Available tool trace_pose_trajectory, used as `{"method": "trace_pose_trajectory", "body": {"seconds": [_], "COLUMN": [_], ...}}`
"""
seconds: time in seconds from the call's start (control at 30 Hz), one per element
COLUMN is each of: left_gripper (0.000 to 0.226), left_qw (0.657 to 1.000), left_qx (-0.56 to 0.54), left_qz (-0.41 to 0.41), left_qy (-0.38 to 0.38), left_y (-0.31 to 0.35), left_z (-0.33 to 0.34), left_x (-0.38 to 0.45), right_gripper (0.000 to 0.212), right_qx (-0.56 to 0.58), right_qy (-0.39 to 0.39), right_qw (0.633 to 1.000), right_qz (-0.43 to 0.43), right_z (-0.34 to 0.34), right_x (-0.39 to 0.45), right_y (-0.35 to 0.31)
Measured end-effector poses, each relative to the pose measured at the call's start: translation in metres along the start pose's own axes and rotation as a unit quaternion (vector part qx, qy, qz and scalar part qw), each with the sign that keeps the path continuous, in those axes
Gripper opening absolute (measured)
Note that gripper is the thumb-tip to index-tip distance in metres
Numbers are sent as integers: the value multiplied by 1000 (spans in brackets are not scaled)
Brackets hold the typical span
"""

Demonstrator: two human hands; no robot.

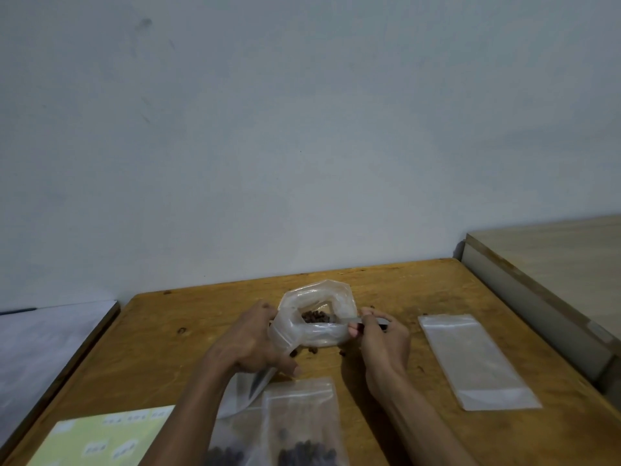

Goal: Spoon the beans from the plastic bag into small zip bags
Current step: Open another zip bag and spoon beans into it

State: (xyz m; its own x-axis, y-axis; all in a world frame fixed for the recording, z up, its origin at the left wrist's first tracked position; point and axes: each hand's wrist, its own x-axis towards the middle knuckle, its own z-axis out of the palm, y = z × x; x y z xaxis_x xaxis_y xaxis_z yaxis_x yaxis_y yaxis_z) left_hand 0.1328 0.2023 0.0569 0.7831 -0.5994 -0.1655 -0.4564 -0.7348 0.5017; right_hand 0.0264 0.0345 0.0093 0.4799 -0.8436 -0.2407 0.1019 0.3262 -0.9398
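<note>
Wooden table (pixel 188 334) fills the lower half of the frame, w/ a plain pale wall behind it. Centre frame, our left hand (pixel 250 341) grips the rim of the plastic bag (pixel 314 317), fingers curled round the plastic, holding its mouth open twd us. Inside we see a small heap of dark beans (pixel 314 316). Our right hand (pixel 379 334) pinches the spoon (pixel 349 320) handle, bowl end pushed in thru the bag's right side twd the beans; can't tell if the bowl is loaded yet.

Bottom centre, two small zip bags (pixel 302 422) lie overlapped, both w/ beans at their lower ends. Right of frame, an empty zip bag (pixel 477 361) lies flat, well apart from the hands. A few stray beans sit on the table just below the plastic bag. Lower left corner: a yellow-green card (pixel 97 442) w/ small labels, unreadable.

Step in hand, as we judge it: scooping. Not much left in the plastic bag, so we're prob. late in the job. Next move needs the spoon lifted out level, and a zip bag's mouth held open, which means the left hand has to let go of the plastic bag first.
</note>
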Motion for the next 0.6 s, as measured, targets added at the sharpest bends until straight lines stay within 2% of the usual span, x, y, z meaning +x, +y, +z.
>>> {"method": "trace_pose_trajectory", "body": {"seconds": [0.27, 0.37, 0.43, 0.5, 0.53, 0.6], "left_gripper": [94, 97, 88, 74, 66, 56], "left_qw": [1000, 999, 999, 999, 998, 996], "left_qx": [-12, -24, -28, -39, -48, -69], "left_qz": [-9, -12, -5, 8, 17, 34], "left_qy": [20, 23, 25, 24, 31, 48], "left_y": [-3, -2, -1, 5, 6, 7], "left_z": [7, 7, 7, 6, 5, 3], "left_x": [2, 0, -1, -6, -8, -12], "right_gripper": [9, 9, 8, 11, 12, 12], "right_qx": [58, 4, -88, -159, -167, -146], "right_qy": [-61, -123, -168, -196, -188, -137], "right_qw": [995, 988, 969, 935, 926, 933], "right_qz": [-55, -92, -157, -248, -282, -300], "right_z": [-6, -7, -8, -10, -11, -14], "right_x": [-7, -27, -40, -46, -46, -38], "right_y": [-32, -41, -40, -38, -38, -38]}}
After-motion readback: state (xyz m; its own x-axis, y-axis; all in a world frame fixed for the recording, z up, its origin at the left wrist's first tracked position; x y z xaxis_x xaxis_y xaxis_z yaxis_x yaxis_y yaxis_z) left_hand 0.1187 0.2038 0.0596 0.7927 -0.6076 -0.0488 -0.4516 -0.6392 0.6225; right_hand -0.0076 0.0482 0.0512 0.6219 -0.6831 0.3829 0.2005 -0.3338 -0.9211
